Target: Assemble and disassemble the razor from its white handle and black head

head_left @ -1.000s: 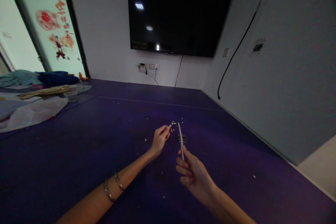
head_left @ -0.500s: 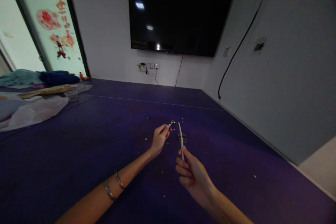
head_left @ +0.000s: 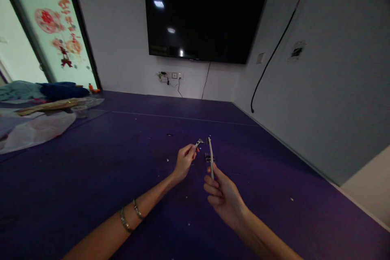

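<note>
My left hand [head_left: 185, 161] is closed on the handle of a razor [head_left: 199, 143], a small white-and-dark tool with an angled head pointing right. In my right hand [head_left: 222, 195] is a toothbrush [head_left: 211, 155], held upright by its pale handle, its dark bristles facing left toward the razor's head. A narrow gap seems to separate the two heads; whether they touch I cannot tell. Beyond the toothbrush, a small dark patterned piece [head_left: 208, 157] lies on the purple floor, partly hidden by the handle.
Small pale scraps [head_left: 167, 160] and a thin dark bit [head_left: 170, 134] dot the purple floor [head_left: 122, 195]. Clothes [head_left: 62, 89] and plastic sheeting [head_left: 45, 128] lie at left. A black cable [head_left: 268, 63] hangs down the right wall; a television [head_left: 207, 16] is mounted ahead.
The view has shifted slightly, so the room sits a little further left. The toothbrush head has risen slightly and tilts a bit more; both hands keep their holds.
</note>
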`<state>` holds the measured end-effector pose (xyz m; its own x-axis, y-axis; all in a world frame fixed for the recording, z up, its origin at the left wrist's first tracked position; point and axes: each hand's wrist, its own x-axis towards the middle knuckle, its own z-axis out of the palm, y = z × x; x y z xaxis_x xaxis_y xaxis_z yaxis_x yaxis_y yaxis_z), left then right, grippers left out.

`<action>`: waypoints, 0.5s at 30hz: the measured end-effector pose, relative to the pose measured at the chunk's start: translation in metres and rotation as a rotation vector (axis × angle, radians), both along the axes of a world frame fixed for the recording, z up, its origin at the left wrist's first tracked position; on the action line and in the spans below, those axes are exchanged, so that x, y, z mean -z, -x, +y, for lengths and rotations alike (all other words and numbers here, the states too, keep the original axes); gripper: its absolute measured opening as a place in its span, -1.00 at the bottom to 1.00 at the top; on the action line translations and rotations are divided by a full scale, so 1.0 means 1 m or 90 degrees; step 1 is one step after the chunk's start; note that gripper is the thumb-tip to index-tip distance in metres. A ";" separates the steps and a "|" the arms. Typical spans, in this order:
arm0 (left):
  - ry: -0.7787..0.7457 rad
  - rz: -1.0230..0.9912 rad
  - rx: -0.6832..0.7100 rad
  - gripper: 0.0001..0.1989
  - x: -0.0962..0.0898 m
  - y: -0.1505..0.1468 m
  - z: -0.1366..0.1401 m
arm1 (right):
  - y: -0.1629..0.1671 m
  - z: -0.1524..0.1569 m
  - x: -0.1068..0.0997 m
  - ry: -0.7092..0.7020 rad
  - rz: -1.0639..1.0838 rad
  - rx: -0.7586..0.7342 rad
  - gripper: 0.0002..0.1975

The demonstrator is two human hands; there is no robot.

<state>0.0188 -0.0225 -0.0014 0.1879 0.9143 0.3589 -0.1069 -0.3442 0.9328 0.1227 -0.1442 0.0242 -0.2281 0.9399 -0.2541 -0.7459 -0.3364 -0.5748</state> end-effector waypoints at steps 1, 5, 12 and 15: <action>-0.003 0.001 0.003 -0.58 0.000 0.000 -0.001 | 0.000 0.001 -0.001 0.004 0.002 -0.001 -0.73; -0.013 -0.001 -0.006 -0.58 -0.004 0.001 -0.001 | 0.004 -0.004 0.002 0.016 0.001 -0.026 -0.73; -0.024 0.005 -0.008 -0.59 -0.007 0.003 0.002 | 0.001 0.002 -0.003 -0.015 -0.006 -0.020 -0.74; -0.025 0.003 -0.004 -0.61 -0.005 0.003 0.002 | 0.002 0.003 -0.002 -0.014 -0.023 -0.017 -0.74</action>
<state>0.0161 -0.0204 0.0032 0.1845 0.9004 0.3941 -0.1004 -0.3816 0.9189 0.1203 -0.1410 0.0262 -0.2450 0.9387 -0.2425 -0.7155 -0.3439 -0.6081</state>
